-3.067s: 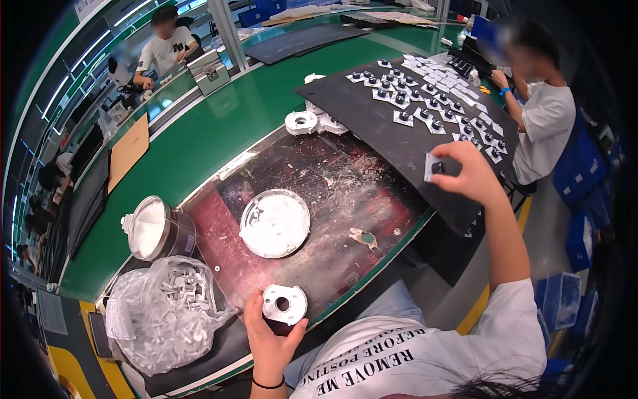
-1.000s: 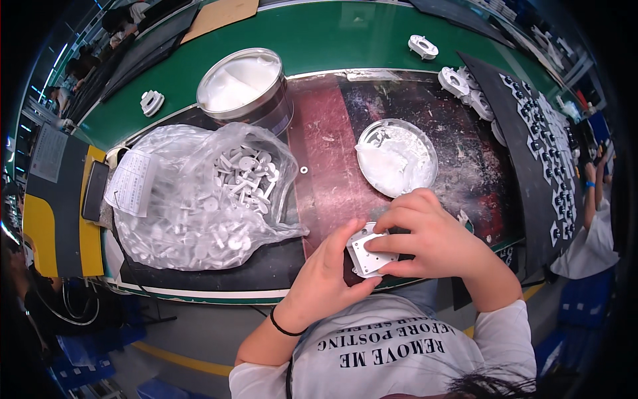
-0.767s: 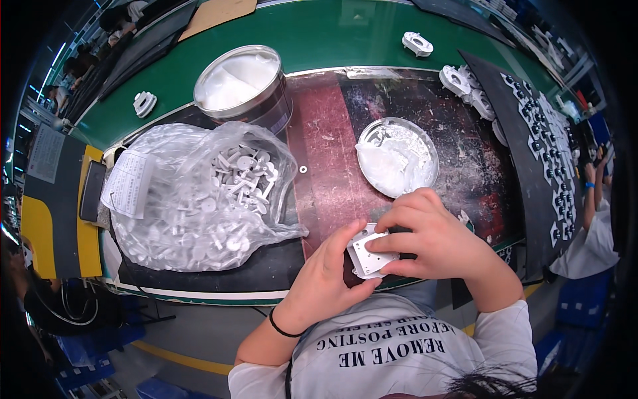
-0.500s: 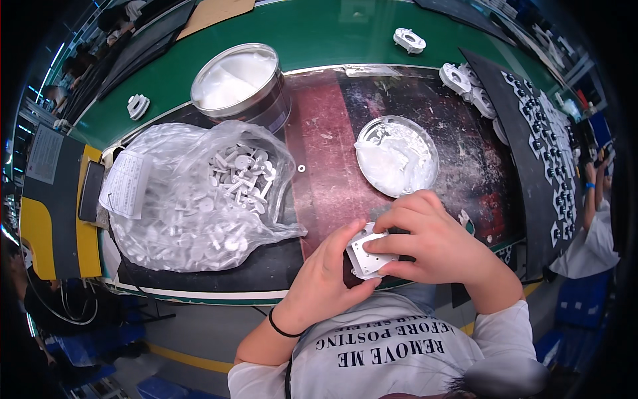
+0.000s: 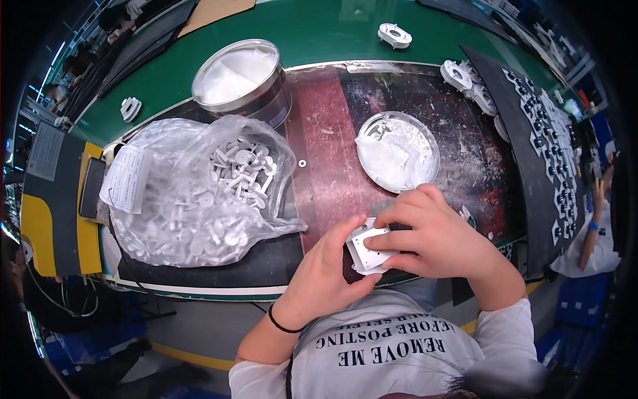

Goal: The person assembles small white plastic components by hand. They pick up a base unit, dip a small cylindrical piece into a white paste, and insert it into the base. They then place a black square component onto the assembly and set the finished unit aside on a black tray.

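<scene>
Close to the table's front edge, a white plastic housing (image 5: pixel 373 258) with small holes in its flat face is held between both hands. My left hand (image 5: pixel 327 267) is closed on its left side, with the thumb below and fingers along the edge. From the right, my right hand (image 5: pixel 435 238) presses bent fingers onto the flat face; whatever is under those fingertips is hidden. Just beyond the right hand lies a round metal lid (image 5: pixel 433 141) with white grease (image 5: pixel 393 159) smeared in it. A clear plastic bag (image 5: pixel 166 229) of small white plastic pins (image 5: pixel 244 166) lies to the left.
A large tin (image 5: pixel 269 100) with white contents stands behind the bag. A small white ring (image 5: pixel 302 163) lies mid-table. On the green conveyor (image 5: pixel 319 33) rides a white housing (image 5: pixel 395 36). At right, a black board (image 5: pixel 531 193) carries several small parts. A co-worker's arm (image 5: pixel 591 233) is beyond it.
White housings on the green conveyor have shifted left. The housing in my hands has turned slightly, and my right fingers have moved a little on its face. The co-worker's arm at right has moved.
</scene>
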A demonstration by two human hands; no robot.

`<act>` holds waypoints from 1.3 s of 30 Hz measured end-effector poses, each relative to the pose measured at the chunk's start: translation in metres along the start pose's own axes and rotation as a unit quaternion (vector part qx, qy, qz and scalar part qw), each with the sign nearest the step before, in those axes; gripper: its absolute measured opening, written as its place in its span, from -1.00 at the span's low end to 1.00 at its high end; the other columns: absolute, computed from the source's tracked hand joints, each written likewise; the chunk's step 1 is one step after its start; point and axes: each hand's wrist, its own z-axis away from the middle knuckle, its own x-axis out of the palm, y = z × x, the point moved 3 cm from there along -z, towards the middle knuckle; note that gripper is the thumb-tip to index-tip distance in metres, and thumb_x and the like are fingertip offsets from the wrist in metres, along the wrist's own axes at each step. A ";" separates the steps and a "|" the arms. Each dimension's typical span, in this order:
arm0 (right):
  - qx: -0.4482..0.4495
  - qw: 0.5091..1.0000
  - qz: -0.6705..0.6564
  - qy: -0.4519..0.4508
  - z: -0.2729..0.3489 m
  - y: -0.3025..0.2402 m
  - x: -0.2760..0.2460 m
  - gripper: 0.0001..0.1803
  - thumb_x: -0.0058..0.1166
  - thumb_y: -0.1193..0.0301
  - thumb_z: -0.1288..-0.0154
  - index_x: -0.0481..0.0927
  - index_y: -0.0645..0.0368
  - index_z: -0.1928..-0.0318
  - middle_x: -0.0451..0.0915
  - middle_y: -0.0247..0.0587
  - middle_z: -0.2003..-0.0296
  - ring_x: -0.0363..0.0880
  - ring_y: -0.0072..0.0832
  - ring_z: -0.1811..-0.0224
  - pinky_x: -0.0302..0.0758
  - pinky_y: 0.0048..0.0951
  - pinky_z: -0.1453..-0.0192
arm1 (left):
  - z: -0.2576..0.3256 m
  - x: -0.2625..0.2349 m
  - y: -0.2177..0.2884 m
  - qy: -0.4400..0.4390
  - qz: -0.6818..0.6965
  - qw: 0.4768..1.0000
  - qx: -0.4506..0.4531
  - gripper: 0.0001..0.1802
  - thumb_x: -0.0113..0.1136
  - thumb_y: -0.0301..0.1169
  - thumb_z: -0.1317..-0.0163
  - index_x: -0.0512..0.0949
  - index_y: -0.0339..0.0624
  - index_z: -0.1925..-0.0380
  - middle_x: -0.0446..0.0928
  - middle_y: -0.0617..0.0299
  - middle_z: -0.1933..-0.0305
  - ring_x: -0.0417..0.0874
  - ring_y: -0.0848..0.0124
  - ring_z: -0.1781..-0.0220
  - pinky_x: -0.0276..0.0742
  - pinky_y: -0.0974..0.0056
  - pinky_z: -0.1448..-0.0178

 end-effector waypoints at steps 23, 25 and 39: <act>0.002 0.976 0.087 0.198 0.038 -0.018 0.032 -0.73 0.22 0.32 -0.03 0.64 -0.07 0.18 0.55 -0.53 0.03 0.40 -0.48 -0.11 0.15 -0.22 -0.18 | 0.006 -0.013 0.014 0.016 -0.059 0.998 -0.004 -0.04 0.49 -0.38 0.14 0.14 -0.27 -0.27 0.31 -0.14 -0.23 0.38 -0.03 -0.25 0.34 0.06 -0.26; -0.001 0.974 0.088 0.208 0.040 -0.011 0.042 -0.73 0.21 0.36 -0.03 0.64 -0.07 0.17 0.56 -0.53 0.06 0.43 -0.50 -0.09 0.15 -0.22 -0.19 | 0.005 -0.009 0.013 0.007 -0.062 0.998 0.000 -0.07 0.48 -0.39 0.13 0.17 -0.27 -0.25 0.32 -0.11 -0.24 0.39 0.00 -0.25 0.34 0.08 -0.26; -0.006 0.937 -0.019 0.350 0.059 0.000 0.022 -0.57 0.21 0.48 0.08 0.57 0.05 0.08 0.47 -0.14 0.02 0.47 -0.18 0.02 0.35 -0.14 -0.04 | -0.002 -0.062 0.019 0.099 -0.248 0.964 -0.015 -0.44 0.35 -0.49 0.02 0.45 -0.30 -0.04 0.49 -0.07 -0.08 0.48 0.02 -0.15 0.34 0.11 -0.24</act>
